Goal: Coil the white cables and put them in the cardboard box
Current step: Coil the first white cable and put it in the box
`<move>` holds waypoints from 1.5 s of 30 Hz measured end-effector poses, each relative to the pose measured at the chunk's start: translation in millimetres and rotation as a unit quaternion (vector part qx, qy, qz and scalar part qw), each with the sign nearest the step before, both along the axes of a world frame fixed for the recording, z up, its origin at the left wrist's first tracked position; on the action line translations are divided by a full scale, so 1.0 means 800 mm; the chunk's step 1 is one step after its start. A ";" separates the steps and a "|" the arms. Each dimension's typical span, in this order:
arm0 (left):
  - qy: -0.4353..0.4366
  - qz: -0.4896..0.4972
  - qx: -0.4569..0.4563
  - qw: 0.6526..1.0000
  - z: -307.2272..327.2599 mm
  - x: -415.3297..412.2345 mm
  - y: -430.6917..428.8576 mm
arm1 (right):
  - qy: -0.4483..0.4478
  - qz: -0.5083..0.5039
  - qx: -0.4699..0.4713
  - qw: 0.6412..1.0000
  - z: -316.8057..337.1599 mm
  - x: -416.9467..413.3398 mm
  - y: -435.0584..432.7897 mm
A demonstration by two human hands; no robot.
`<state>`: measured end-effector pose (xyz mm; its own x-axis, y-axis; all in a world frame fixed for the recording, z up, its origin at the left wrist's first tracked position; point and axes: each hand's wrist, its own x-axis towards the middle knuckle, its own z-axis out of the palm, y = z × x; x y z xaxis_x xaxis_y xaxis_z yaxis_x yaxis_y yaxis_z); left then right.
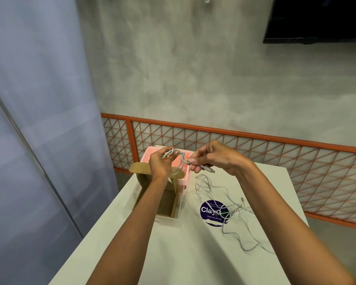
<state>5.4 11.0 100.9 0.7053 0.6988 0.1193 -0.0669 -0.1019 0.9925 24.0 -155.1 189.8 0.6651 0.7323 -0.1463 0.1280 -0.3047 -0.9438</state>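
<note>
Behind cardboard box (166,205), pink tray (184,179); loose cables (237,209) to R.

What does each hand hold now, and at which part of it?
The left hand grips the coiled loops of a white cable. The right hand pinches the same cable's free end, just behind its plug.

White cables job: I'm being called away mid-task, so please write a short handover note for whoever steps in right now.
Left grip holds a partly coiled white cable, raised off the table.
Right grip pinches the same cable just behind its plug.
Cardboard box stands open on the table; no cable shows inside, so none is done.
Left: finish this coil, box it, then coil and box the loose cables tangled right of the box.
</note>
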 end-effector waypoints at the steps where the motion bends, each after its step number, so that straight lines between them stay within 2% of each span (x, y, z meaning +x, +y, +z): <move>1: 0.002 0.004 0.001 1.000 0.000 0.001 0.001 | 0.006 0.004 0.004 1.000 0.000 -0.001 -0.002; 5: -0.012 0.003 -0.027 1.000 0.001 0.003 0.006 | 0.040 -0.005 0.028 0.999 -0.002 0.003 -0.009; 8: -0.020 -0.012 -0.052 0.998 0.002 -0.003 0.009 | 0.048 -0.048 0.044 0.997 -0.003 0.009 -0.017; 11: -0.015 -0.078 -0.099 0.992 0.006 -0.010 0.014 | 0.070 -0.119 0.074 0.988 -0.005 0.017 -0.024; 14: -0.029 -0.166 -0.168 0.971 0.014 -0.016 0.018 | 0.074 -0.172 0.079 0.979 -0.010 0.027 -0.031; 22: -0.016 -0.311 -0.217 0.925 0.013 -0.026 0.020 | 0.046 -0.189 0.056 0.979 -0.019 0.039 -0.037; 25: 0.013 -0.340 -0.177 0.924 0.012 -0.027 0.022 | 0.040 -0.186 0.051 0.980 -0.021 0.042 -0.040; 28: 0.048 -0.331 -0.071 0.940 0.018 -0.030 0.017 | 0.042 -0.178 0.054 0.982 -0.022 0.043 -0.040; 32: 0.011 -0.329 0.058 0.943 0.022 -0.027 0.007 | 0.044 -0.174 0.069 0.981 -0.018 0.042 -0.037; 42: -0.021 -0.286 0.146 0.947 0.023 -0.012 0.006 | 0.047 -0.204 0.067 0.976 -0.025 0.050 -0.046; 45: -0.022 -0.259 0.149 0.954 0.019 -0.007 0.008 | -0.038 -0.171 0.010 0.985 -0.033 0.049 -0.054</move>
<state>0.1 17.5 116.1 0.9363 0.1888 0.2961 -0.2263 -0.3206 0.9198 63.5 -198.2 163.2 0.8816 0.4663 -0.0735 0.0922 -0.3229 -0.9419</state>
